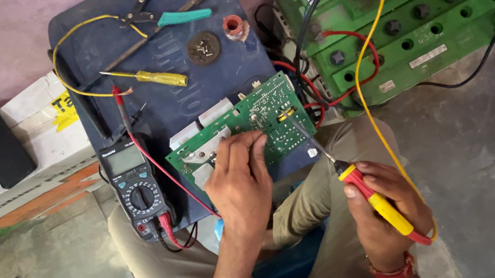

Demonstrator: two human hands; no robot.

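On a dark blue case (187,102) resting across the person's lap lies a green circuit board (242,129). The left hand (240,184) presses curled fingers on the board's near edge. The right hand (385,206) grips a red-and-yellow soldering iron (365,193), its tip touching the board.

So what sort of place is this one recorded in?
Most likely an informal electronics repair spot on a bare concrete floor. A green printed circuit board rests on a dark blue casing, beside a black digital multimeter and a large green battery.
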